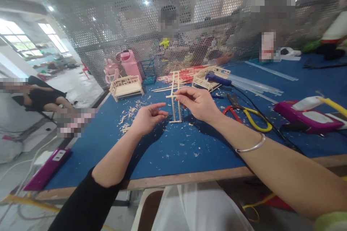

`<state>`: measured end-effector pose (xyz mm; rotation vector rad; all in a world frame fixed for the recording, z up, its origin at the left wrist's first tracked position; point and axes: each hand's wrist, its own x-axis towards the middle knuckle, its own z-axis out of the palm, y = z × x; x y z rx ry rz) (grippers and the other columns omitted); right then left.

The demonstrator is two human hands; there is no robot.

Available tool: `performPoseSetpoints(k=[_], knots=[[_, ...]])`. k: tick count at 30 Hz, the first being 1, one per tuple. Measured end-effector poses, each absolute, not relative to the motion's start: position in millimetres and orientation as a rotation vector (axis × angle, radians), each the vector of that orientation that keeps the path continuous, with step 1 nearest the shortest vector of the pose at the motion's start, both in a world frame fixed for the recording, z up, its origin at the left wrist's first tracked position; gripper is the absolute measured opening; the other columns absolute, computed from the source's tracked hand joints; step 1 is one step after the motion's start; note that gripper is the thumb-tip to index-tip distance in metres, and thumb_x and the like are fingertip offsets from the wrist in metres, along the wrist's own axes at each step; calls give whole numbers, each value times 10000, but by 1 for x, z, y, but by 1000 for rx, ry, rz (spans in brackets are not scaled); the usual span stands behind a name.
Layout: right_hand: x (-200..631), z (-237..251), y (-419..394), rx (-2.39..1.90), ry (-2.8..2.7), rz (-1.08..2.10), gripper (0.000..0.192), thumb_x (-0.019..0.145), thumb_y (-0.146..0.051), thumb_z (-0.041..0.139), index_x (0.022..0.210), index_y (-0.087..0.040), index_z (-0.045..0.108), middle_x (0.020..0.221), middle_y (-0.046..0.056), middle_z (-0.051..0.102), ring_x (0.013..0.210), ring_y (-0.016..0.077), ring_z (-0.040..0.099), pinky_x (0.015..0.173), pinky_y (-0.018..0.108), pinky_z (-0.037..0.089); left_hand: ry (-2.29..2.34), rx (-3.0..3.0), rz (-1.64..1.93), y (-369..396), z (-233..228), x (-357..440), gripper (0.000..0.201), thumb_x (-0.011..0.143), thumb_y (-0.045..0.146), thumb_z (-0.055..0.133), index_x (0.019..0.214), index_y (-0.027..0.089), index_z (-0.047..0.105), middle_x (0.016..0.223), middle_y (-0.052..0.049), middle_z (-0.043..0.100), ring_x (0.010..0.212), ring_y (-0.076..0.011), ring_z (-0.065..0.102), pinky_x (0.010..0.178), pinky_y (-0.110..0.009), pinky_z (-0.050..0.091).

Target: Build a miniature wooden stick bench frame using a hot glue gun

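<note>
My right hand [199, 104] pinches a short wooden stick [170, 96] between thumb and fingertips. The stick lies crosswise over a narrow, ladder-like wooden frame [174, 111]; whether the two touch I cannot tell. To the left of the frame, my left hand [148, 117] is open with its fingers pointing at it, holding nothing. Farther back on the blue tabletop [173, 158] stands a miniature wooden bench [127, 87]. Another small wooden piece [207, 83] sits behind my right hand, with a blue-handled glue gun [218, 78] against it.
Wood scraps [130, 112] litter the tabletop. Yellow-and-red-handled pliers [252, 115], a cable, clear glue sticks [252, 85] and a purple power strip [306, 115] lie right. Red-tipped sticks [187, 74] and a pink bottle [129, 65] stand behind, before a perforated metal screen [108, 32]. People are beyond.
</note>
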<state>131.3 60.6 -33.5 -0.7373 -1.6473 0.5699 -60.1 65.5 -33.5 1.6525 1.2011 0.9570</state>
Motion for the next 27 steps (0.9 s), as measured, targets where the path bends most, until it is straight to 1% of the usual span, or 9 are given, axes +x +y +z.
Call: performPoseSetpoints(k=[6, 9, 11, 16, 20, 22, 24, 25, 27], knots=[[130, -34, 60, -712, -1656, 567, 122, 808, -296, 576, 815, -204, 655, 765, 5, 667, 642, 119, 562, 598, 276, 472, 1255, 1667, 1012, 65, -32, -59, 376, 589, 152, 730, 961, 155, 677, 671, -12, 721, 609, -154, 645, 638, -290, 482], [130, -33, 60, -728, -1660, 562, 124, 808, -296, 574, 814, -201, 654, 752, 4, 661, 627, 117, 554, 586, 276, 462, 1242, 1663, 1080, 68, -36, -59, 246, 636, 182, 711, 879, 159, 681, 644, -2, 696, 584, -141, 631, 605, -278, 475], [130, -33, 60, -726, -1662, 554, 121, 808, -290, 573, 816, -199, 653, 753, 5, 661, 640, 120, 560, 597, 279, 462, 1204, 1606, 1087, 70, -38, -58, 214, 662, 162, 679, 876, 154, 670, 648, 1, 684, 577, -129, 629, 603, -275, 481], [130, -34, 62, -715, -1670, 541, 126, 817, -299, 564, 829, -206, 648, 775, 5, 669, 697, 135, 584, 630, 287, 468, 1122, 1508, 1061, 69, -36, -57, 362, 616, 82, 661, 974, 137, 649, 713, -19, 716, 670, -144, 667, 686, -292, 498], [130, -35, 61, -726, -1676, 540, 130, 819, -306, 564, 828, -205, 646, 775, 7, 670, 689, 135, 583, 621, 283, 464, 1241, 1597, 1018, 65, -32, -58, 426, 548, 115, 739, 969, 146, 680, 682, -21, 725, 639, -171, 660, 656, -300, 484], [130, -34, 61, -731, -1674, 543, 131, 815, -310, 570, 826, -203, 644, 772, 7, 669, 685, 134, 580, 615, 280, 463, 1345, 1687, 984, 64, -32, -59, 395, 530, 175, 780, 917, 156, 703, 613, -7, 705, 579, -175, 639, 613, -301, 472], [130, -34, 61, -726, -1676, 548, 134, 816, -311, 567, 826, -199, 640, 766, 7, 666, 680, 132, 577, 610, 276, 462, 1433, 1798, 959, 64, -34, -60, 307, 552, 256, 789, 839, 167, 722, 535, 6, 670, 536, -176, 617, 587, -304, 465], [130, -33, 60, -724, -1677, 551, 132, 817, -311, 566, 824, -199, 636, 762, 7, 664, 678, 132, 577, 607, 274, 463, 1426, 1841, 956, 64, -35, -59, 281, 576, 280, 778, 831, 173, 726, 543, 5, 674, 552, -178, 622, 601, -306, 473], [130, -33, 60, -719, -1683, 562, 127, 822, -308, 558, 821, -202, 629, 758, 5, 660, 674, 130, 580, 603, 269, 464, 1280, 1855, 959, 65, -39, -57, 320, 636, 275, 737, 941, 183, 713, 692, -14, 730, 675, -184, 662, 689, -310, 497]])
